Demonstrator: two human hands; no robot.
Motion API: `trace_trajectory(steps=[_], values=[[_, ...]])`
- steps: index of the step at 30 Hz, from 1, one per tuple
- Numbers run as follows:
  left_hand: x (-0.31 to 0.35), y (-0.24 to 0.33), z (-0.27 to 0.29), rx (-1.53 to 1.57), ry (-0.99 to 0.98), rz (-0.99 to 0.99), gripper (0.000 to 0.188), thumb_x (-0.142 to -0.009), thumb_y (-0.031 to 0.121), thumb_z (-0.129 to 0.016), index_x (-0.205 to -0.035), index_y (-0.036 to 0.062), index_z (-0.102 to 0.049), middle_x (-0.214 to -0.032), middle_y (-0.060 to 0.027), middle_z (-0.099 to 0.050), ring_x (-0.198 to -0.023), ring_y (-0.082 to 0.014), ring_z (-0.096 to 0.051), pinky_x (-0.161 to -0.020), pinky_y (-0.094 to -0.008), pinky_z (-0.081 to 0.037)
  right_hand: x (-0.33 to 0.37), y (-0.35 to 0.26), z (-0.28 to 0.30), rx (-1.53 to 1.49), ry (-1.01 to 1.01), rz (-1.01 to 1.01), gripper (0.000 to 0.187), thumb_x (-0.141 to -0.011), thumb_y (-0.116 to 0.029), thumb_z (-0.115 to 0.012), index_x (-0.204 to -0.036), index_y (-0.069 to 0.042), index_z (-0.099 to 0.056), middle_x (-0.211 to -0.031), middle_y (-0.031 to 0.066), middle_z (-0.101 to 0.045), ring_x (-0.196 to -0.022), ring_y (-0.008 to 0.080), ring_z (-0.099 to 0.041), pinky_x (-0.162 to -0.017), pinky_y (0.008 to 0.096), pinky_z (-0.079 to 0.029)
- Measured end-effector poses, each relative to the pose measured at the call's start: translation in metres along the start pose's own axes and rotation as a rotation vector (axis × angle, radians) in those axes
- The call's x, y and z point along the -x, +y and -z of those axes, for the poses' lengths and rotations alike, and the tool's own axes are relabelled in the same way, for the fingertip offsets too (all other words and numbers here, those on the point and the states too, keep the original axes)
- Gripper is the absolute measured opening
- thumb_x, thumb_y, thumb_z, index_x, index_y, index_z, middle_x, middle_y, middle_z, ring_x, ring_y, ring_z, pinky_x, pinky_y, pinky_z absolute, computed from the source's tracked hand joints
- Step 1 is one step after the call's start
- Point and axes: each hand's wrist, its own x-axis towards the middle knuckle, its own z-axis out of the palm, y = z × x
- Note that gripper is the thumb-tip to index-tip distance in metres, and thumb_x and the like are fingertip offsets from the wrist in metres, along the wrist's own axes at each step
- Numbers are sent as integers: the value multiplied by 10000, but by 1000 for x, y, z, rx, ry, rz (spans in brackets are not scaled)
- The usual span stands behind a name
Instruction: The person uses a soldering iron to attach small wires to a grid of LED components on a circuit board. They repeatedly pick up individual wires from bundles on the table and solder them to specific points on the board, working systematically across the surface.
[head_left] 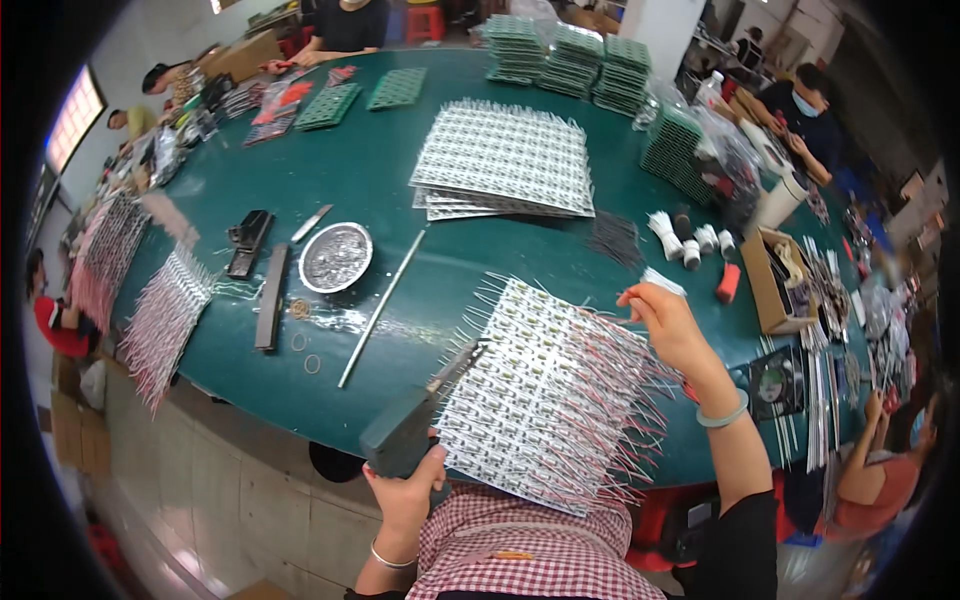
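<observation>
A white panel of small circuit boards [545, 395] with red and white wires sticking out of its edges lies in front of me on the green table [350, 180]. My left hand [405, 490] grips the dark handle of a soldering tool [415, 420], whose tip touches the panel's left edge. My right hand [665, 320] is at the panel's upper right corner, pinching a small bundle of white wires [662, 283].
A round metal dish [335, 257], a thin metal rod [380, 308] and dark bars lie to the left. A stack of white panels [505, 160] sits mid-table, green board stacks [570, 55] at the back. A cardboard box [775, 280] stands right. Other people sit around.
</observation>
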Motion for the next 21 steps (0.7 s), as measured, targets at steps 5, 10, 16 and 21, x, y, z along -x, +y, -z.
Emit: trace_trajectory(steps=[5, 10, 16, 21], values=[[-3, 4, -7, 47, 14, 14, 272, -815, -99, -729, -1074, -58, -660, -873, -95, -688, -561, -99, -586, -487, -251, -457, -36, 16, -17, 812, -85, 337, 173, -810, 20, -635, -973, 14, -693, -930, 190, -594, -889, 297, -637, -701, 394, -545], [-1, 0, 0, -42, 64, -13, 303, -819, -109, -712, -1110, -64, -642, -949, -119, -686, -570, -104, -581, -481, -250, -450, -76, 22, -59, 1163, -258, 401, 39, -696, -97, -767, -727, -91, -745, -906, 120, -648, -843, 261, -666, -661, 362, -559], [1, 2, 4, -121, 103, -23, 375, -836, -90, -635, -1205, -91, -569, -1021, -177, -660, -517, -126, -524, -459, -250, -405, -86, 33, -76, 1228, -428, 252, 91, -737, -101, -773, -827, -94, -777, -1000, 146, -698, -888, 268, -711, -667, 377, -589], [-4, -3, 17, -17, 75, 51, 431, -831, -82, -668, -1250, -71, -570, -1076, -192, -663, -534, -135, -554, -441, -255, -425, -66, 9, -51, 935, -159, 297, 164, -760, 1, -705, -899, -72, -753, -954, 102, -658, -936, 262, -684, -707, 354, -581]])
